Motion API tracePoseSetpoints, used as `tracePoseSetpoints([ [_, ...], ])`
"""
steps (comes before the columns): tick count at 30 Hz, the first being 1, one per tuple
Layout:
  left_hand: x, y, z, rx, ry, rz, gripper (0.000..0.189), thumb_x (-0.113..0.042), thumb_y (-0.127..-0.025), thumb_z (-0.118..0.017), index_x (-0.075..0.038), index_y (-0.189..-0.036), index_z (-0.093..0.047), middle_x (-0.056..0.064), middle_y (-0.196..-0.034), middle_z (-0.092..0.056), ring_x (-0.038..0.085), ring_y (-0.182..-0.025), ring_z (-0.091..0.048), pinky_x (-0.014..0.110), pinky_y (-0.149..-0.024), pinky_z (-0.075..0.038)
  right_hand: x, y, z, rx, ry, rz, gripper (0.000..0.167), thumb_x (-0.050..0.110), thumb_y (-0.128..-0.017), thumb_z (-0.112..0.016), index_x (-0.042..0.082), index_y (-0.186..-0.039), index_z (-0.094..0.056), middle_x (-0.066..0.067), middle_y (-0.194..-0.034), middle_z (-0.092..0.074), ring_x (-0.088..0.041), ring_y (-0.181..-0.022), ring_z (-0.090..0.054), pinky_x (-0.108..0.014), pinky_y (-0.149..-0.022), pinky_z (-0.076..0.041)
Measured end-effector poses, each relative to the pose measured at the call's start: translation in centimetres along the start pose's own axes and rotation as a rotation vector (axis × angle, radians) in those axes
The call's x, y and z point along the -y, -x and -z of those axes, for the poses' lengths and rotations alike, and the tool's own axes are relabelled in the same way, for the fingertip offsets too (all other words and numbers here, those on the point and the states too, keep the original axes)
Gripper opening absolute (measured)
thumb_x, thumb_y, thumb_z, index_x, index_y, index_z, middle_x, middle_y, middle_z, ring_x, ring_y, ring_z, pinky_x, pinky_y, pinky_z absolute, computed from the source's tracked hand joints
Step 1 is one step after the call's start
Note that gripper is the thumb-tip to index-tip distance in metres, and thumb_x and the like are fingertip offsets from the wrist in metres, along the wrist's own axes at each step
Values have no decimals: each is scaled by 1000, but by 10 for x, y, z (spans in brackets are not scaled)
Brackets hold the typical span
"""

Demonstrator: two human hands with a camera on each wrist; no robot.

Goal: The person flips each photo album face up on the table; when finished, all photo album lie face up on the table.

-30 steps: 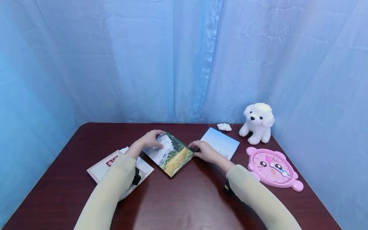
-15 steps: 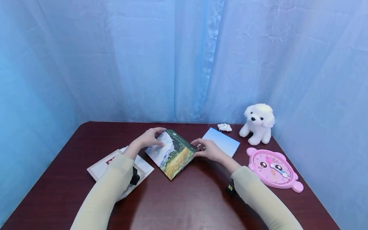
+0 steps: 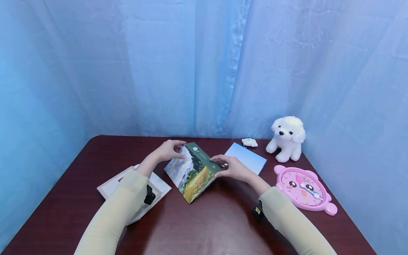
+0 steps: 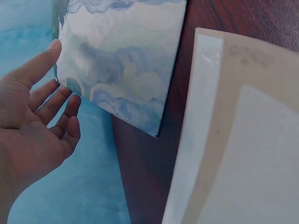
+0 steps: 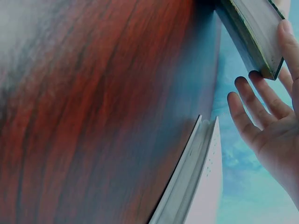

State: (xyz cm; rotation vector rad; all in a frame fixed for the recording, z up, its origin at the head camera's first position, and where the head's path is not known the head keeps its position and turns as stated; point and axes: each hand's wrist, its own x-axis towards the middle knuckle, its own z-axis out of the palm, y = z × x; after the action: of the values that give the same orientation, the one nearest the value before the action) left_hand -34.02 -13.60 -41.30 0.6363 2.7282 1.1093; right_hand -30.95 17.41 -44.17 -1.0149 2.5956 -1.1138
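Note:
A hardcover book with a painted landscape cover and a dark green spine is in both hands, tilted so the spine side is raised. My left hand pinches its far left corner, thumb on the cover and fingertips under the edge; the left wrist view shows the cloud-painted part of the cover. At the right corner, my right hand grips the book between thumb and fingers. In the right wrist view, the page edges of the book show beside the thumb.
A beige-edged white flat thing lies under the left forearm. Behind the right hand lies a pale blue book. A small white plush, a white toy dog and a pink clock stand or lie at the right.
The landscape book has shifted slightly right and tipped up, so more of its green spine shows. Both hands have moved with it, and the right hand's grip at the corner has shifted.

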Motion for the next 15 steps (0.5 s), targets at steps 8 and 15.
tracePoseSetpoints([
  [8,-11,-1,5,-11,46,69,60,-27,-84,-73,-3,-134,-51,18,-125,-59,28,-114,-56,42,-91,-48,10,3,0,-38,-40,6,65,34,-72,-81,25,-131,-54,3,-124,-59,-14,-108,-57,-28,-81,-52],
  [15,-22,1,10,-9,87,107,60,-30,-83,-73,-4,-132,-52,15,-123,-58,27,-113,-55,40,-89,-48,17,3,1,-68,-96,13,75,31,-70,-83,24,-135,-49,2,-130,-56,-17,-114,-57,-33,-82,-52],
])
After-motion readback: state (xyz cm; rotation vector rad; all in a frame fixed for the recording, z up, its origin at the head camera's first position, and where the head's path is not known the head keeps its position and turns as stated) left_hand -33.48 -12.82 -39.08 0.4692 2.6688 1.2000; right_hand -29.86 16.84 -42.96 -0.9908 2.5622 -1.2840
